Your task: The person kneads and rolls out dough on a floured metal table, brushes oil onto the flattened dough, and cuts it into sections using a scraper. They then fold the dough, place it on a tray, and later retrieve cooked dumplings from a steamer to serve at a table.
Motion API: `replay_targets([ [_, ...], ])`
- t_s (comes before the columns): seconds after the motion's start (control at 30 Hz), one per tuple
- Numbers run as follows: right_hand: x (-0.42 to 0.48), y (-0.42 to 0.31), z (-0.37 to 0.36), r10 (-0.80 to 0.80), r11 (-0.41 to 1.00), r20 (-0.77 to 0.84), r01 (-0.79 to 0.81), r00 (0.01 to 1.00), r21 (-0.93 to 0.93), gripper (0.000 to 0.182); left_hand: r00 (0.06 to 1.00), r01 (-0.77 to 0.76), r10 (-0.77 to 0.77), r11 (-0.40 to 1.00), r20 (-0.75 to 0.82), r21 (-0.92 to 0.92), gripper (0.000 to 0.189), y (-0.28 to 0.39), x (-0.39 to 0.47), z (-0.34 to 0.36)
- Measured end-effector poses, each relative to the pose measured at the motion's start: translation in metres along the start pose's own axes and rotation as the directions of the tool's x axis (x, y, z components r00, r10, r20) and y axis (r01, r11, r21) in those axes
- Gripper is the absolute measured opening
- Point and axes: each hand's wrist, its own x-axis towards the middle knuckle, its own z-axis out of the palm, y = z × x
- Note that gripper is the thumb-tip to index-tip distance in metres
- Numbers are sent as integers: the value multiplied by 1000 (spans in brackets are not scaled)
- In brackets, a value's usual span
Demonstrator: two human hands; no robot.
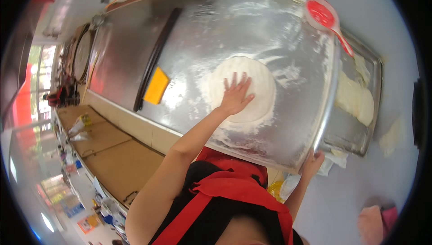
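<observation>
My left hand [237, 96] lies palm down, fingers spread, on a flat round of dough [261, 101]. Loose flour surrounds the dough on the steel worktable [189, 110]. At the table's near right corner, my right hand [313, 164] grips the metal edge; some of its fingers are hidden. A yellow dough scraper [156, 86] lies to the left of the dough, beside a long dark bar [158, 56]. A red and white plastic dipper [321, 14] sits on the far right corner, its handle hanging past the edge.
Right of the table, a metal tray [347, 133] holds a pale, dough-like mass [354, 96]. Brown-topped cabinets [125, 164] run along the left, with plastic bags [79, 130] on them. A person [57, 96] is far off at the left. Pink cloths [371, 224] hang at the lower right.
</observation>
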Motion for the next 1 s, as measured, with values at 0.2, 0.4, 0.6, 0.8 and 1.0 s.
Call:
replay_targets([
  [0.2, -18, -3, 9, 121, 978, 62, -109, 991, -177, 38, 967, 236, -232, 971, -103, 27, 66, -124, -38, -14],
  [0.4, -106, -29, 36, 104, 936, -33, -109, 994, -335, 35, 952, 292, -267, 938, -147, 188, 53, -279, -95, -50],
  [0.6, -182, -200, 88, 171, 925, 361, -275, 917, 261, 30, 957, 155, -126, 984, -261, 93, 53, -286, -76, -64],
  [0.8, -188, -214, 144, -27, 959, 411, -92, 911, 267, 25, 874, -483, 484, 875, -49, 29, 54, -157, 20, -66],
  [1.0, -165, -183, 134, -311, 933, 202, 339, 929, -122, 37, 633, -768, 770, 638, 76, -55, 58, -73, 82, -21],
])
